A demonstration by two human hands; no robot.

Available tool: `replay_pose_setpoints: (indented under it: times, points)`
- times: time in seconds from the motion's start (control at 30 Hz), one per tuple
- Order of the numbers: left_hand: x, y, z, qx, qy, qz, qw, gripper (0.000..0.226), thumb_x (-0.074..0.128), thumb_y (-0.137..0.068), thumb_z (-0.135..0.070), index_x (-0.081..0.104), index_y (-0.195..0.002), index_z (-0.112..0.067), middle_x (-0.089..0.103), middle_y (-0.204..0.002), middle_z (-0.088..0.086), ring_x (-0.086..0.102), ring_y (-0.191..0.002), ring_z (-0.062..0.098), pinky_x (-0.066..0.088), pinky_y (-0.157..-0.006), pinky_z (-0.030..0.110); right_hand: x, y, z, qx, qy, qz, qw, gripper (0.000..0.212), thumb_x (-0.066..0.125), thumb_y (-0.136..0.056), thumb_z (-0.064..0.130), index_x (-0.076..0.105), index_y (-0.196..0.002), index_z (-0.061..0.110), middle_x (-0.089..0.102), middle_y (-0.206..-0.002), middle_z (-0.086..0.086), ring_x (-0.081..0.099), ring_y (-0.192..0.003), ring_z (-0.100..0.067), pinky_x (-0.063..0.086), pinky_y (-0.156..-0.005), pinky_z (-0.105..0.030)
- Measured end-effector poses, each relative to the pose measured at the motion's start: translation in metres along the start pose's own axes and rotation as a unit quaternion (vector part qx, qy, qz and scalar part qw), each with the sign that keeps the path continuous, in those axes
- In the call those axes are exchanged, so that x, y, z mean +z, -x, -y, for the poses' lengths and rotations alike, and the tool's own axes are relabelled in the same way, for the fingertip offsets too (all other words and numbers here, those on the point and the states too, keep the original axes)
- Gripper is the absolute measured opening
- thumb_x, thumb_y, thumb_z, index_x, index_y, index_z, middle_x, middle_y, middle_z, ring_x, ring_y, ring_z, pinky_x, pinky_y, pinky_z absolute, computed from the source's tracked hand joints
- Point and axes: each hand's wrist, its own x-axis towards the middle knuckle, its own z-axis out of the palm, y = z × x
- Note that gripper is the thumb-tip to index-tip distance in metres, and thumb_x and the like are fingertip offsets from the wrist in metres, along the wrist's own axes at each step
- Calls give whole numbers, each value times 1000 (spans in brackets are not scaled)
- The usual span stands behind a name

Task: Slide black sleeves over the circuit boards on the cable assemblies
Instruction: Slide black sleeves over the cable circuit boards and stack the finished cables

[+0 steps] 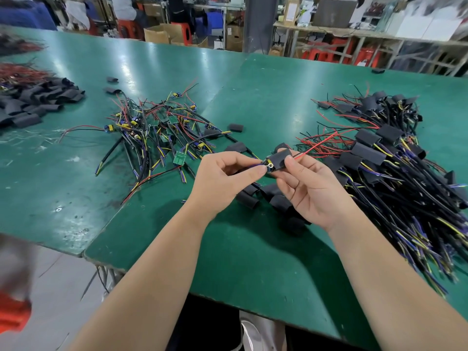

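My right hand (307,184) pinches a black sleeve (281,158) that covers most of a circuit board; a red wire (319,146) sticks out of its right end. My left hand (222,178) pinches the board's exposed left end (268,165), where a yellow component and blue wires show. Both hands hold the assembly above the green table (253,249). Loose black sleeves (263,196) lie just beneath my hands.
A pile of bare cable assemblies with green boards (162,130) lies to the left. Sleeved assemblies (395,163) are heaped on the right. More black sleeves (35,102) sit at the far left. The table's front edge runs near my forearms.
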Motion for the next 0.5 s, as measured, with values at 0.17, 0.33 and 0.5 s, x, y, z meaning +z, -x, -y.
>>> replay_pose_setpoints:
  times: [0.17, 0.33, 0.5]
  points:
    - [0, -1, -2, -41, 22, 9, 999, 11, 75, -77, -3, 72, -74, -13, 71, -67, -7, 62, -61, 2, 46, -62, 12, 0, 0, -2, -4, 14, -5, 1000, 26, 65, -72, 18, 58, -96, 12, 75, -85, 0, 73, -76, -10, 53, -55, -15]
    - [-3, -1, 0, -76, 3, 24, 997, 14, 78, -75, -9, 71, -69, -19, 69, -64, -8, 60, -60, 2, 45, -61, 11, 4, -1, -4, -44, 75, -42, 995, 27, 69, -67, 14, 58, -91, 12, 74, -74, 1, 72, -66, -12, 53, -53, -19]
    - [-4, -2, -1, -74, 15, 20, 997, 12, 77, -76, -9, 69, -69, -15, 66, -57, -11, 55, -53, -4, 39, -54, 6, 6, 0, -4, -73, 92, -37, 992, 23, 71, -68, 16, 62, -88, 12, 75, -77, -2, 72, -68, -15, 52, -51, -20]
